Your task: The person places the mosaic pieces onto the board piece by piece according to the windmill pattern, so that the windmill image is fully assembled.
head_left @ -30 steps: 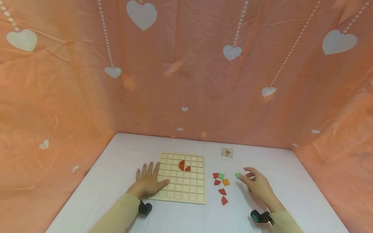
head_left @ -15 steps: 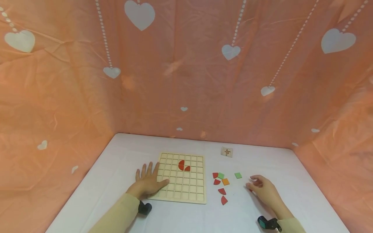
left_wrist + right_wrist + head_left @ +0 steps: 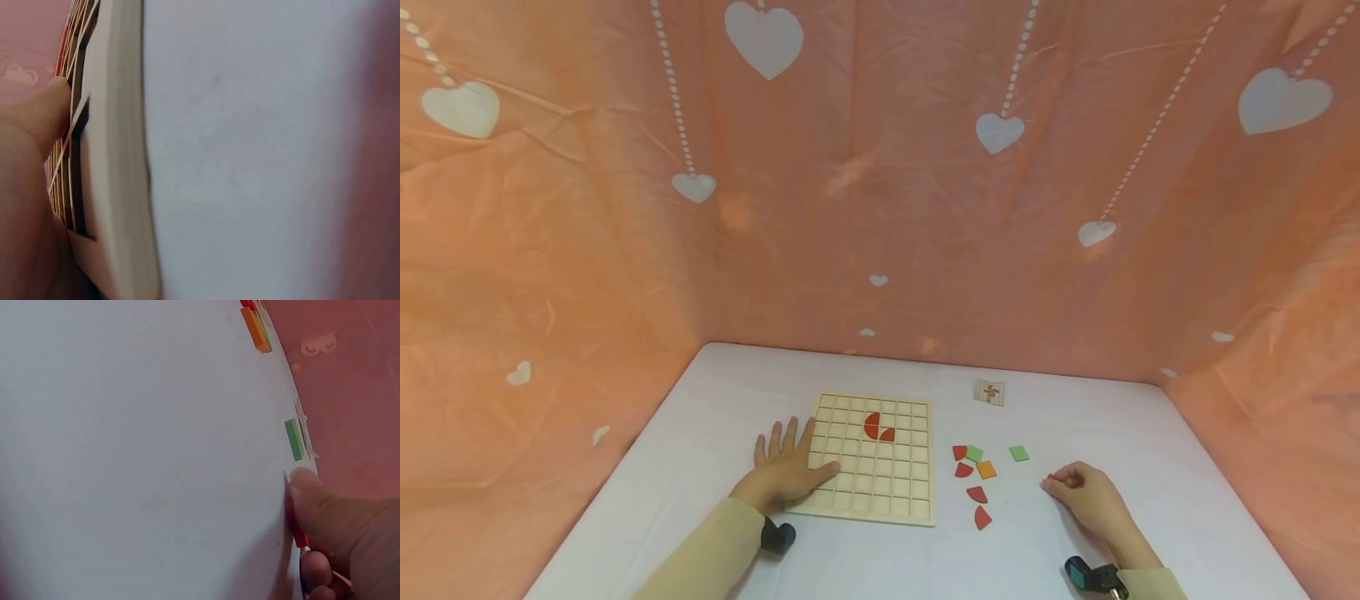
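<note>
My left hand (image 3: 786, 477) lies flat with fingers spread, resting across the left edge of a wooden grid board (image 3: 880, 502). Two red pieces sit in the board: a half-round shape (image 3: 871, 426) and a smaller quarter-round (image 3: 887, 435). To the right, the thumb and fingers of my right hand (image 3: 1090, 500) pinch a small red piece (image 3: 296, 525) low over the white table. Its outline is mostly covered by the fingers. A green square tile (image 3: 1018, 453) is the nearest loose piece, up and left of that hand.
Between board and right hand lie several red quarter-round pieces (image 3: 982, 518), another green tile (image 3: 974, 453) and an orange square tile (image 3: 987, 469). A small pattern card (image 3: 989, 392) lies behind them. Pink cloth (image 3: 880, 208) hangs around the table.
My right hand has left the green tile, moved right and toward me, and now pinches a red piece. The left hand stays on the board.
</note>
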Motion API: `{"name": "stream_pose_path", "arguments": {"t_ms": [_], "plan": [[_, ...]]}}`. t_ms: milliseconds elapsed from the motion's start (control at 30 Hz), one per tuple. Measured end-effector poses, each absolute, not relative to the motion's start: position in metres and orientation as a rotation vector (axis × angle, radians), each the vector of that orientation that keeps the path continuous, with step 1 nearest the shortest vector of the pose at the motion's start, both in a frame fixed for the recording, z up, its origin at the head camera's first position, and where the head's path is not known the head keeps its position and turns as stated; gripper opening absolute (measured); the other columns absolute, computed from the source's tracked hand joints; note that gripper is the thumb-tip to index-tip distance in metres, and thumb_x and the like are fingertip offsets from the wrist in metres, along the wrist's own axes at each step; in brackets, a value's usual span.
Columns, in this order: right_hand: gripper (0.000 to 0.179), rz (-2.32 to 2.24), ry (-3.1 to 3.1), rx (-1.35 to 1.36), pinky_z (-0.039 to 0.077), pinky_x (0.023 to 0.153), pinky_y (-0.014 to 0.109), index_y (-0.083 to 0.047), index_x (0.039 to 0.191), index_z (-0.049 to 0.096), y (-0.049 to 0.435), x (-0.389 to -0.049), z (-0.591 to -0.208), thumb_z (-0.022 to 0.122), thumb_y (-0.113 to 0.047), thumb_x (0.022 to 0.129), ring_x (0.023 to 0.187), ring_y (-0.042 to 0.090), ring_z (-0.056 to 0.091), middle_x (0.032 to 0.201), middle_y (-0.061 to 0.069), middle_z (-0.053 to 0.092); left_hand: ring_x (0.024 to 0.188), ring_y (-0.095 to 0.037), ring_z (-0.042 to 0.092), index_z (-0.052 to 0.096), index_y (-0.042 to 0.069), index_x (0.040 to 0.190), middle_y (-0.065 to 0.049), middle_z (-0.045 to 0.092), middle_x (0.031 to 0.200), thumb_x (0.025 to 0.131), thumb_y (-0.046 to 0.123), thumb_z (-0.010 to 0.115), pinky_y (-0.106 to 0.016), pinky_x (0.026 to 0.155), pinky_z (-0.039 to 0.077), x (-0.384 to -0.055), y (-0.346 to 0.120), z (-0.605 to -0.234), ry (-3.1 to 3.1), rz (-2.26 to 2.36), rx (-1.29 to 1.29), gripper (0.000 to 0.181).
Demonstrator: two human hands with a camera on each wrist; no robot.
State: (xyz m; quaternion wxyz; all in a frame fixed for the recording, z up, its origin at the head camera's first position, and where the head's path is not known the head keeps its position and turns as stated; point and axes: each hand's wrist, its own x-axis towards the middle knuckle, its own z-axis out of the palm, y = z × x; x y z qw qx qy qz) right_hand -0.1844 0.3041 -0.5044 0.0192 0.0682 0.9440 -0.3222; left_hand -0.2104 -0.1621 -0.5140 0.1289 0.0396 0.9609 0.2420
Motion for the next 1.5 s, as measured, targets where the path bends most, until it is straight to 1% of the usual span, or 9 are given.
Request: {"name": "stream_pose_path", "arguments": {"t_ms": [100,233,400,567,800,967,1200,1333,1500], "plan": [[0.029,-1.009,2.914,0.209,0.041,0.066,0.034,-0.001,0.096,0.064,0.303,-0.183,-0.503,0.072,-0.028,0.088,0.077,0.021,0.051,0.081,0.004,0.057,0.142,-0.043,-0.016,0.004,0.012,0.156,-0.021,-0.005,0.16,0.083,0.078,0.044,-0.06,0.106,-0.019,-0.212,-0.162,-0.519,2.798,0.678,0.106,0.106],[0.026,-1.011,2.892,0.19,0.044,0.068,0.036,0.0,0.099,0.064,0.301,-0.182,-0.501,0.07,-0.024,0.089,0.079,0.021,0.052,0.084,0.004,0.059,0.142,-0.043,-0.016,0.003,0.012,0.156,-0.021,-0.005,0.159,0.083,0.077,0.044,-0.06,0.106,-0.019,-0.212,-0.162,-0.519,2.794,0.68,0.107,0.106],[0.023,-0.982,2.869,0.151,0.045,0.074,0.042,-0.004,0.104,0.063,0.299,-0.182,-0.5,0.068,-0.022,0.091,0.084,0.023,0.053,0.089,0.005,0.06,0.142,-0.045,-0.014,0.007,0.009,0.156,-0.025,-0.003,0.159,0.086,0.071,0.049,-0.061,0.106,-0.018,-0.21,-0.161,-0.511,2.793,0.688,0.119,0.102],[0.02,-0.956,2.883,0.116,0.045,0.075,0.045,-0.006,0.105,0.062,0.297,-0.182,-0.5,0.067,-0.021,0.092,0.087,0.026,0.053,0.095,0.009,0.058,0.142,-0.046,-0.012,0.007,0.008,0.156,-0.025,-0.003,0.159,0.088,0.067,0.05,-0.063,0.107,-0.014,-0.207,-0.16,-0.505,2.791,0.669,0.114,0.099],[0.023,-0.979,2.876,0.144,0.045,0.073,0.043,-0.001,0.106,0.061,0.294,-0.18,-0.5,0.065,-0.019,0.092,0.086,0.026,0.051,0.096,0.012,0.055,0.141,-0.048,-0.012,0.009,0.005,0.155,-0.027,-0.002,0.158,0.088,0.066,0.052,-0.064,0.106,-0.014,-0.207,-0.162,-0.507,2.79,0.705,0.114,0.1],[0.023,-0.965,2.88,0.159,0.045,0.072,0.042,0.0,0.105,0.061,0.294,-0.178,-0.501,0.065,-0.019,0.093,0.085,0.025,0.05,0.094,0.012,0.054,0.141,-0.048,-0.012,0.009,0.006,0.155,-0.027,-0.002,0.158,0.088,0.067,0.051,-0.064,0.106,-0.013,-0.206,-0.162,-0.507,2.795,0.691,0.12,0.101],[0.019,-0.976,2.886,0.151,0.045,0.069,0.039,-0.004,0.101,0.056,0.293,-0.176,-0.502,0.067,-0.017,0.091,0.08,0.022,0.052,0.086,0.006,0.056,0.142,-0.047,-0.012,0.008,0.007,0.156,-0.026,-0.002,0.158,0.087,0.068,0.051,-0.063,0.106,-0.014,-0.206,-0.161,-0.505,2.783,0.687,0.111,0.101],[0.02,-0.981,2.899,0.132,0.045,0.068,0.038,-0.006,0.103,0.054,0.291,-0.175,-0.501,0.067,-0.017,0.092,0.078,0.022,0.052,0.086,0.005,0.057,0.142,-0.047,-0.013,0.009,0.007,0.156,-0.025,-0.002,0.158,0.088,0.066,0.051,-0.062,0.107,-0.015,-0.206,-0.16,-0.505,2.782,0.692,0.106,0.1],[0.016,-0.98,2.93,0.129,0.041,0.065,0.035,-0.008,0.103,0.057,0.289,-0.172,-0.501,0.067,-0.015,0.091,0.076,0.02,0.05,0.087,0.005,0.056,0.142,-0.047,-0.013,0.008,0.007,0.156,-0.025,-0.003,0.158,0.088,0.067,0.051,-0.062,0.107,-0.015,-0.206,-0.161,-0.507,2.788,0.695,0.108,0.1]]}}
